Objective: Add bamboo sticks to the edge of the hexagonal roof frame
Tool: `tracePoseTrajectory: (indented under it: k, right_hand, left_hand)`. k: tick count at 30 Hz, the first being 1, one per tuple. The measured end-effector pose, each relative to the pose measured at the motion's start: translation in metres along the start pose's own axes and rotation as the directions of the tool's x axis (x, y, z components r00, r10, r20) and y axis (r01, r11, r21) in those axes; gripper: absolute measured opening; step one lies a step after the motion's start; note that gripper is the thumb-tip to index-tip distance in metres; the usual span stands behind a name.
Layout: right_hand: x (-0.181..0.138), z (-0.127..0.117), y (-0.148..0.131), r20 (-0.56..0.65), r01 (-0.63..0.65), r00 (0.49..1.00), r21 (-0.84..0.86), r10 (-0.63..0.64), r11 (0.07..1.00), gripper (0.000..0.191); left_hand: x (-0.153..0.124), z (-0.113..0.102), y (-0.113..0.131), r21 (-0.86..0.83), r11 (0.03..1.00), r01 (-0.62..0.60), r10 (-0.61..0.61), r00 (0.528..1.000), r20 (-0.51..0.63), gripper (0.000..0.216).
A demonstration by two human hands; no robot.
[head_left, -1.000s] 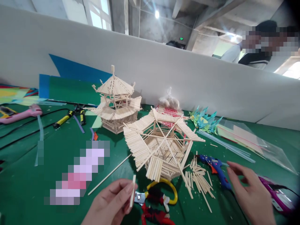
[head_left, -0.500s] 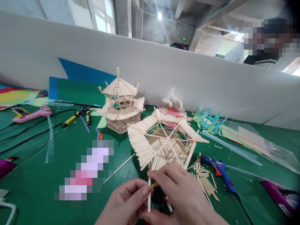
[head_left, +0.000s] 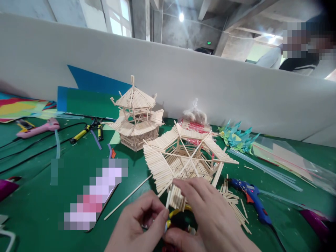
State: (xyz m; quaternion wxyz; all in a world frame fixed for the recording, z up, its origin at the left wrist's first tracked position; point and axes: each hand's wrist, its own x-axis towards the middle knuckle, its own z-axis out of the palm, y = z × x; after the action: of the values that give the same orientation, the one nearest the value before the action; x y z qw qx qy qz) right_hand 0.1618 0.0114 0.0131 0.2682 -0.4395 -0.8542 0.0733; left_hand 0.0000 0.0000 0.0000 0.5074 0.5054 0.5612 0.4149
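My left hand (head_left: 144, 222) pinches a short wooden stick (head_left: 168, 200) between thumb and forefinger, at the near roof edge of a six-sided stick pavilion (head_left: 159, 164). The stick's lower end is hidden by the fingers. Over that same edge lies my right hand (head_left: 210, 211), its forefinger stretched out to touch the roof near the stick's upper end. The right thumb is apart, lower down. Below the roof edge, between my hands, a yellow-handled tool (head_left: 181, 210) partly shows. Pale roof slats (head_left: 177, 199) lie side by side in front of the right fingers.
A finished-looking stick pagoda (head_left: 136, 120) stands behind, left. Loose sticks (head_left: 233, 203) and a blue glue gun (head_left: 253, 197) lie to the right. One long stick (head_left: 128, 196), a pink glue gun (head_left: 39, 129) and pliers (head_left: 81, 133) lie left. A white partition (head_left: 168, 77) rises behind.
The short stick has moved up to the roof edge, and its lower end no longer shows. My right hand has shifted right, uncovering slats. The whole view has shifted slightly.
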Motion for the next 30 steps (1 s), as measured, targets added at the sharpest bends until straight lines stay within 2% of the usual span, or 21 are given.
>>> tracePoseTrajectory:
  k: [3, 4, 6, 10, 15, 24, 30]
  right_hand:
    - [-0.005, -0.009, 0.01, -0.028, -0.049, 0.998, -0.013, 0.049, 0.999, 0.06]
    - [-0.008, -0.011, 0.014, -0.038, -0.065, 0.997, -0.002, 0.065, 0.998, 0.056]
    - [-0.013, -0.013, 0.02, -0.054, -0.093, 0.994, 0.044, 0.095, 0.995, 0.046]
    - [-0.017, -0.013, 0.026, -0.03, -0.144, 0.988, 0.165, 0.151, 0.976, 0.038]
    - [-0.007, -0.016, 0.026, 0.106, -0.21, 0.976, 0.265, 0.189, 0.941, 0.029]
    - [0.018, -0.012, 0.026, 0.228, -0.041, 0.974, 0.183, -0.002, 0.982, 0.023]
    - [0.021, -0.008, 0.029, 0.222, -0.053, 0.975, 0.177, 0.013, 0.983, 0.022]
  left_hand:
    - [0.011, -0.007, 0.009, 0.324, 0.917, -0.234, 0.249, 0.969, -0.004, 0.018]
    - [0.014, -0.009, 0.011, 0.413, 0.862, -0.295, 0.31, 0.95, 0.034, 0.019]
    - [0.021, -0.011, 0.015, 0.552, 0.746, -0.373, 0.345, 0.925, 0.159, 0.02]
    - [0.03, -0.012, 0.025, 0.71, 0.544, -0.448, 0.238, 0.893, 0.381, 0.018]
    - [0.04, -0.009, 0.035, 0.787, 0.373, -0.492, 0.167, 0.87, 0.464, 0.016]
    - [0.048, -0.002, 0.044, 0.841, 0.258, -0.476, 0.066, 0.877, 0.476, 0.014]
    - [0.051, 0.001, 0.045, 0.829, 0.223, -0.512, 0.067, 0.857, 0.512, 0.016]
